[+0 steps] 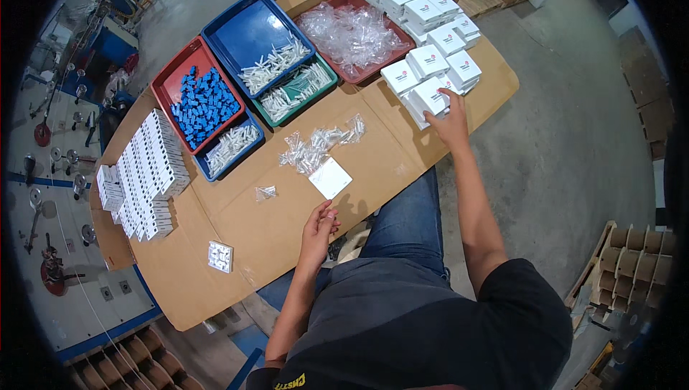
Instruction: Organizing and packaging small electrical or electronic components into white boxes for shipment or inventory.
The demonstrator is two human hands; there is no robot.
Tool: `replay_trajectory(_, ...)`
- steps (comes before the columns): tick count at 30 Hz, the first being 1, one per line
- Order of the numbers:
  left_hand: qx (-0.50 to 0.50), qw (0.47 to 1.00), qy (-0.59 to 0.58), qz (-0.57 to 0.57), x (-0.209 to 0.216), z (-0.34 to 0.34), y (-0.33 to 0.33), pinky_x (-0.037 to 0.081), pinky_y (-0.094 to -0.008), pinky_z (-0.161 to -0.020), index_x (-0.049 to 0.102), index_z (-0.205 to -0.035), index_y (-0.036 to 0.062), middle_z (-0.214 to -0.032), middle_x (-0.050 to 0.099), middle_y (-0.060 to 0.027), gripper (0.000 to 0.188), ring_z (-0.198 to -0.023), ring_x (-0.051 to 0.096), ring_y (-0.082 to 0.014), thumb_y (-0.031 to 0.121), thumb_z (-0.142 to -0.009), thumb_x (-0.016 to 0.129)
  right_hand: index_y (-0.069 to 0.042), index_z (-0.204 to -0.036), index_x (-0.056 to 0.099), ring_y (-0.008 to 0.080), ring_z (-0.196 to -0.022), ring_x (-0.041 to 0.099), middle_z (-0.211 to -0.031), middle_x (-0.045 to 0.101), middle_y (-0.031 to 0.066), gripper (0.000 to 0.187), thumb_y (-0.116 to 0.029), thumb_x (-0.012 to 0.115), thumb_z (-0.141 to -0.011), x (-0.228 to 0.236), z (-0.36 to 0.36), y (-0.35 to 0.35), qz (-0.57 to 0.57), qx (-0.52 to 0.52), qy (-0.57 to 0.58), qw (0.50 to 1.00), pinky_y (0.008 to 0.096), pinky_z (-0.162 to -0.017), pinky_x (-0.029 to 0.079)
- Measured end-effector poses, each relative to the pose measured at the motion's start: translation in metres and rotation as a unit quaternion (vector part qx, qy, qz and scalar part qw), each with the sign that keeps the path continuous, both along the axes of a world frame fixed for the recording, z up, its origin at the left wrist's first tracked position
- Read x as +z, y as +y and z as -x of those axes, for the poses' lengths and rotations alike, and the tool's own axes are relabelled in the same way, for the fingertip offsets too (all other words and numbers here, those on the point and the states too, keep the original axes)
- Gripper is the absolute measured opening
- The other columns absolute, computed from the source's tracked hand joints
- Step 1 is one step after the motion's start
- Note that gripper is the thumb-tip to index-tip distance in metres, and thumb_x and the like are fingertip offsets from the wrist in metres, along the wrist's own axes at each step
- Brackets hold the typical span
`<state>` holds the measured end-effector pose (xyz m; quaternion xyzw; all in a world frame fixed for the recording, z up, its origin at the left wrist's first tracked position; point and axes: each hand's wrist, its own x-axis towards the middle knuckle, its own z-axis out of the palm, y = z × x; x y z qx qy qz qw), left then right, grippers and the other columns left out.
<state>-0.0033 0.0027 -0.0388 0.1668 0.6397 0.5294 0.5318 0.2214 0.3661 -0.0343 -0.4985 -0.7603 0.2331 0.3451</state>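
My right hand (451, 123) grips a white box (428, 94) at the near end of the stacks on the table's right side, thumb and fingers at its edges. My left hand (316, 235) hovers by the table's front edge with fingers loosely curled and nothing visible in it. Just beyond it lies a flat white square plate (330, 178), touching a heap of small clear plastic bags (312, 149) that hold pale parts. A smaller clear bag (265, 193) lies to the left. Further left rests a white square part (220, 256) with its moulded side up.
A red tray (161, 89) holds blue plugs. Blue (228, 24) and green trays (331, 83) hold white pieces; another red tray (402, 53) holds clear plastic. White stacked blocks (151, 160) stand at left. Brown cardboard (194, 289) covers the table.
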Motion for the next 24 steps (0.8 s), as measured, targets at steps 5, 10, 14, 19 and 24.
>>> replay_trajectory(5,0.005,1.0,-0.002,-0.007,-0.003,0.002,-0.002,0.052,-0.0281,-0.087,0.051,-0.148,0.0031,-0.125,0.065,-0.0087,0.044,-0.1,0.064,-0.014,0.024,-0.109,0.055,-0.009,-0.135,0.056,0.0404,-0.123,0.055,-0.128,0.054,0.0189,0.071,-0.014,0.088,-0.073,0.004,-0.018,0.009,-0.035,-0.049,0.027,0.998,0.0455,-0.105,0.047)
replay_trajectory(10,-0.002,1.0,0.0,-0.004,-0.003,0.0,-0.001,0.051,-0.0275,-0.086,0.052,-0.147,0.0032,-0.123,0.065,-0.0079,0.043,-0.099,0.064,-0.0137,0.022,-0.11,0.055,-0.007,-0.135,0.056,0.039,-0.126,0.053,-0.133,0.049,0.019,0.07,-0.015,0.089,-0.074,-0.002,-0.026,0.019,-0.01,-0.059,0.029,0.998,0.0449,-0.107,0.045)
replay_trajectory(14,-0.004,1.0,-0.001,-0.008,-0.002,-0.002,0.001,0.051,-0.0269,-0.084,0.053,-0.147,0.0032,-0.122,0.065,-0.0074,0.042,-0.098,0.064,-0.0135,0.022,-0.109,0.055,-0.008,-0.135,0.057,0.0379,-0.128,0.05,-0.135,0.046,0.0191,0.069,-0.015,0.09,-0.074,-0.018,-0.027,0.026,-0.071,-0.059,0.017,0.996,0.0441,-0.108,0.045)
replay_trajectory(19,-0.002,1.0,0.002,-0.008,-0.004,0.0,-0.002,0.051,-0.027,-0.083,0.053,-0.146,0.0031,-0.121,0.066,-0.0074,0.042,-0.097,0.064,-0.0134,0.022,-0.109,0.055,-0.01,-0.136,0.06,0.0375,-0.128,0.05,-0.136,0.045,0.0188,0.069,-0.016,0.09,-0.074,-0.022,-0.021,0.031,-0.052,-0.072,0.025,0.996,0.0434,-0.109,0.044)
replay_trajectory(24,0.001,1.0,0.004,-0.006,-0.008,0.001,-0.003,0.051,-0.0271,-0.083,0.053,-0.146,0.0029,-0.122,0.066,-0.0077,0.042,-0.096,0.064,-0.0134,0.023,-0.109,0.056,-0.009,-0.137,0.06,0.0387,-0.129,0.051,-0.144,0.043,0.0204,0.071,-0.019,0.091,-0.074,-0.023,-0.017,0.035,-0.068,-0.071,-0.01,0.995,0.0445,-0.11,0.044)
